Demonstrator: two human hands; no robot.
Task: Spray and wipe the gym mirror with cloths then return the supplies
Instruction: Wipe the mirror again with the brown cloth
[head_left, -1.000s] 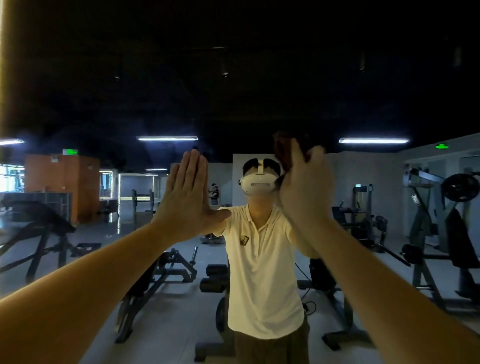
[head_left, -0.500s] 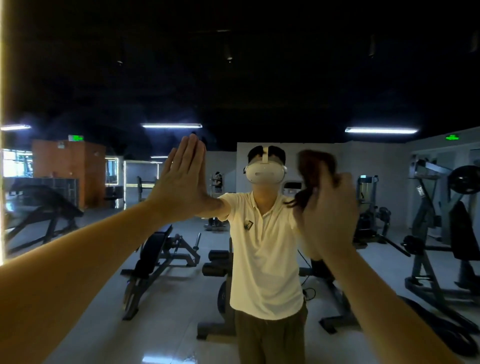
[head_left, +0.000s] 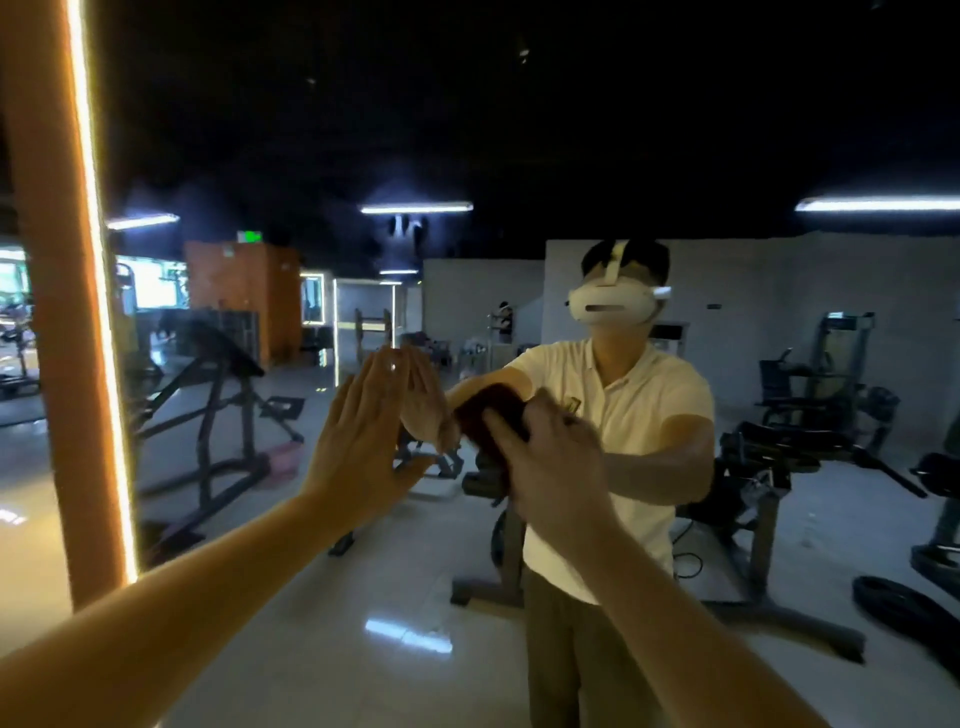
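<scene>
Head view, facing the mirror (head_left: 519, 130).

**Left hand** (head_left: 363, 436): open and flat. The fingers are straight and held together, and the palm lies on the glass. The fingertips meet their own reflection just above.

**Right hand** (head_left: 553, 470): the fingers are curled over a dark red cloth (head_left: 491, 410) and grip it against the glass. The hand is slightly blurred, so the thumb's place cannot be told.

**Cloth:** bunched, and showing past the knuckles of the right hand. It lies just right of the left hand's reflection, between the two hands. The hands are near each other but apart.

**Light strip** (head_left: 96, 312): an upright glowing band at the mirror's edge, well left of the left hand.

**In the glass:**
- A person (head_left: 649, 415) in a pale shirt with a white headset (head_left: 613, 306) stands directly behind the right hand.
- A bench (head_left: 218, 395) shows to the left of the left hand.
- A machine (head_left: 810, 415) shows to the right of the right hand.
- A lamp (head_left: 415, 208) hangs above both hands against a dark ceiling.
- A glossy floor (head_left: 405, 597) shows below the forearms.
</scene>
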